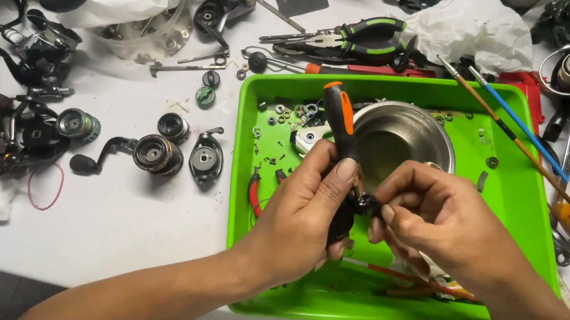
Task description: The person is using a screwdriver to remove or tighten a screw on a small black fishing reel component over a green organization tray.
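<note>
Gripped in the left hand [307, 211], a screwdriver [340, 127] with a ribbed black-and-orange rubber handle stands nearly upright, the thumb pressed flat along its shaft. Fingers of the right hand [440, 219] pinch a small dark metal part [365, 203] against the tool's lower end, just above the bright green plastic tray [518, 193]. Under the wrists, thin red and orange sticks [402, 277] lie on the tray floor. Just behind the hands sits a round, brushed steel bowl [401, 135], with tiny nuts and washers [283, 117] scattered to its left. Farther back on the white table [129, 212] lie green-handled pliers [350, 37], crumpled white paper [472, 21] and, at left, dark cylindrical fishing-reel spools [158, 153].
</note>
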